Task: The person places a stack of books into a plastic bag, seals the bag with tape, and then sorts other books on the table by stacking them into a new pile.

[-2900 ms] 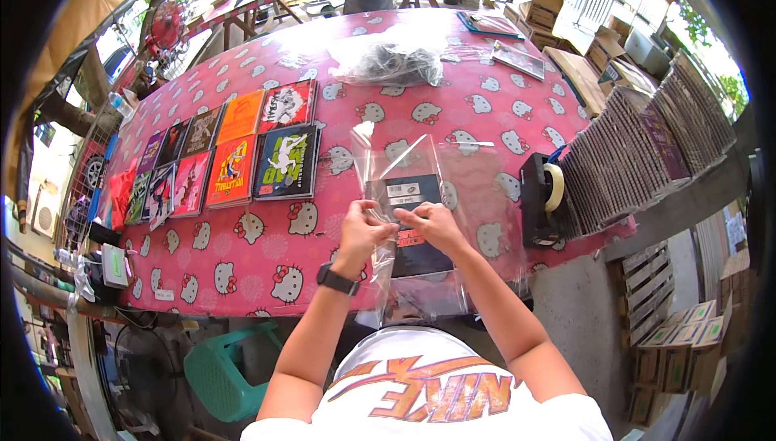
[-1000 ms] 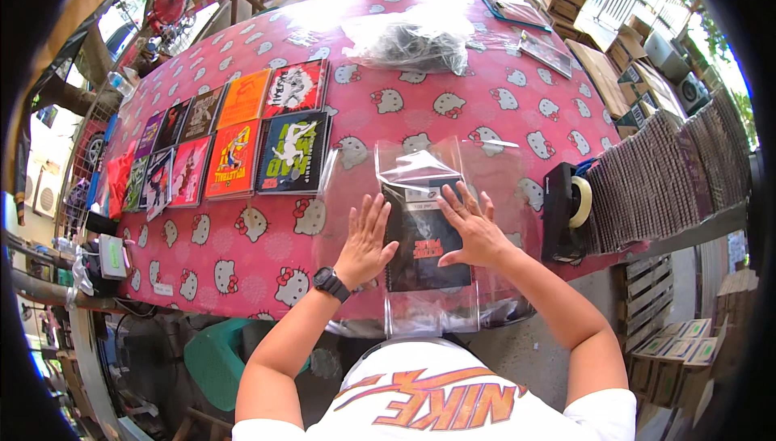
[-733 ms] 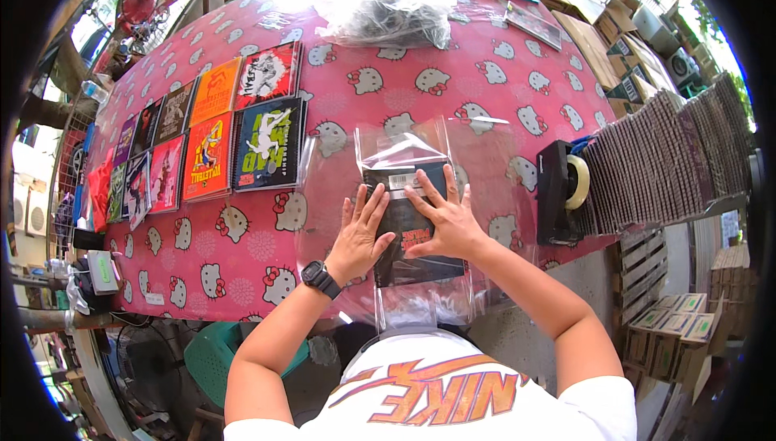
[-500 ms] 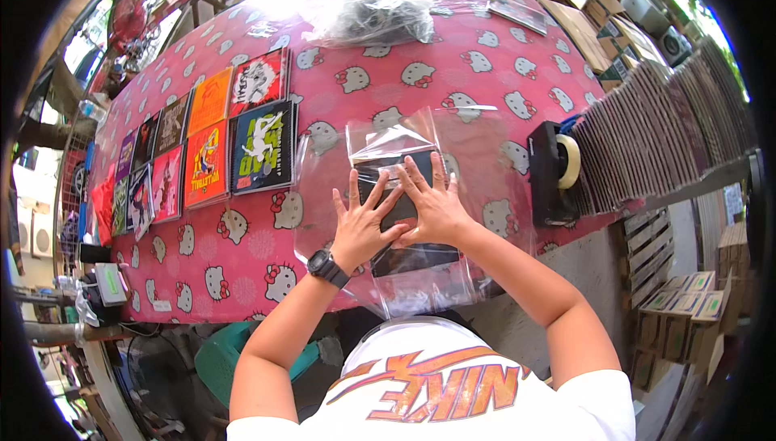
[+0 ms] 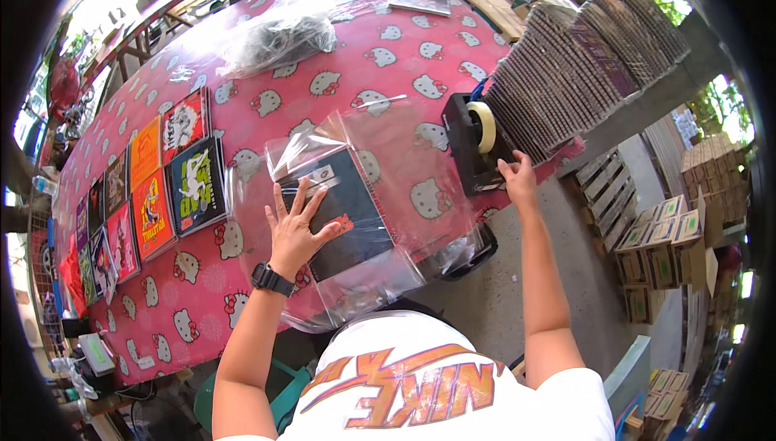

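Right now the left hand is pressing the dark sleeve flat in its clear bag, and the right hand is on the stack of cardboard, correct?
Not quite. In the head view the right hand is at the black tape dispenser, not on the cardboard stack. The left hand does press the dark sleeve flat.

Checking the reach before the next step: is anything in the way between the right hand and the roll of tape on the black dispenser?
Nothing visible. The right hand already rests on the near end of the black tape dispenser, just below the pale roll of tape. The left hand presses flat on the dark square sleeve in its clear plastic bag.
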Action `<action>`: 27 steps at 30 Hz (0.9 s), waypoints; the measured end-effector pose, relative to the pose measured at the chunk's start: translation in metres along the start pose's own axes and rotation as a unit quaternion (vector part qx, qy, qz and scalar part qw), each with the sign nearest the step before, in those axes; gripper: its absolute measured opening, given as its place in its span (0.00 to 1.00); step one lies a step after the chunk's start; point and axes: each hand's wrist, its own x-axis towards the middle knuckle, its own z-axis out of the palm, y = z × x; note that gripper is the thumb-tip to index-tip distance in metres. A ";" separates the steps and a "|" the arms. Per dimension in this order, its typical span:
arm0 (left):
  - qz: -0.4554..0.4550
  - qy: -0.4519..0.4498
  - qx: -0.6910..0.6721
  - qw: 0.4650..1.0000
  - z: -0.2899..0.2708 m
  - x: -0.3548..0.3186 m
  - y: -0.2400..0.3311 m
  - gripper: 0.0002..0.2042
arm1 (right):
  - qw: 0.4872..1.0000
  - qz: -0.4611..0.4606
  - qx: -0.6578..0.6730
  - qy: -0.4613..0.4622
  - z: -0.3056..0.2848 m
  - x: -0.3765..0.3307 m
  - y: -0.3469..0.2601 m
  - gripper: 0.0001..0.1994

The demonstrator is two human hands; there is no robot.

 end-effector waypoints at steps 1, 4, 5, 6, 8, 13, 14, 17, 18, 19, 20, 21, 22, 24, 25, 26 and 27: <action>0.003 0.002 -0.001 1.000 -0.001 -0.001 0.001 0.33 | 0.997 0.030 0.058 -0.034 0.001 0.002 -0.004 0.24; -0.009 -0.005 -0.002 1.000 -0.004 -0.002 0.003 0.33 | 0.968 0.015 0.237 -0.082 -0.003 0.002 -0.015 0.23; -0.012 -0.006 -0.001 1.000 -0.005 -0.003 0.002 0.33 | 0.968 0.016 0.236 -0.083 -0.003 -0.004 -0.017 0.23; -0.015 -0.007 -0.001 1.000 -0.005 -0.002 0.002 0.33 | 0.960 0.001 0.275 -0.049 -0.005 -0.016 -0.016 0.22; -0.014 0.004 -0.003 1.000 -0.002 -0.003 -0.003 0.33 | 0.941 -0.012 0.338 0.007 -0.012 -0.041 -0.031 0.20; -0.001 0.017 -0.010 1.000 0.001 -0.003 -0.003 0.33 | 0.977 0.076 0.198 0.020 0.003 -0.056 0.037 0.19; 0.000 0.016 -0.007 1.000 0.000 -0.002 -0.002 0.33 | 0.931 0.161 0.311 -0.099 0.009 -0.053 0.039 0.20; -0.009 0.016 -0.002 1.000 0.000 -0.006 -0.007 0.33 | 0.825 0.345 0.381 -0.235 0.050 -0.085 -0.010 0.22; -0.007 0.015 -0.017 1.000 -0.001 -0.005 -0.003 0.33 | 0.832 0.322 0.380 -0.245 0.056 -0.092 -0.017 0.22; -0.022 0.021 -0.016 0.999 -0.002 -0.004 -0.003 0.33 | 0.846 0.268 0.370 -0.274 0.061 -0.098 -0.044 0.22; -0.026 0.012 -0.023 0.999 -0.003 -0.005 -0.002 0.34 | 0.844 0.219 0.368 -0.323 0.067 -0.102 -0.070 0.20; -0.026 0.003 -0.030 0.999 -0.004 -0.004 -0.001 0.34 | 0.837 0.169 0.368 -0.367 0.076 -0.100 -0.098 0.19; -0.034 -0.002 -0.037 0.999 -0.008 -0.005 -0.001 0.34 | 0.829 0.146 0.353 -0.408 0.086 -0.100 -0.127 0.18; -0.039 -0.009 -0.038 0.998 -0.011 -0.005 -0.001 0.35 | 0.846 0.059 0.259 -0.463 0.117 -0.097 -0.165 0.20; -0.043 -0.016 -0.044 0.998 -0.011 -0.004 -0.001 0.35 | 0.862 -0.003 0.177 -0.475 0.134 -0.097 -0.176 0.22; -0.040 -0.018 -0.049 0.998 -0.010 -0.003 0.002 0.36 | 0.863 -0.005 0.175 -0.473 0.147 -0.101 -0.177 0.22; -0.038 -0.016 -0.050 0.998 -0.010 0.000 0.004 0.36 | 0.911 -0.119 -0.057 -0.392 0.162 -0.105 -0.176 0.25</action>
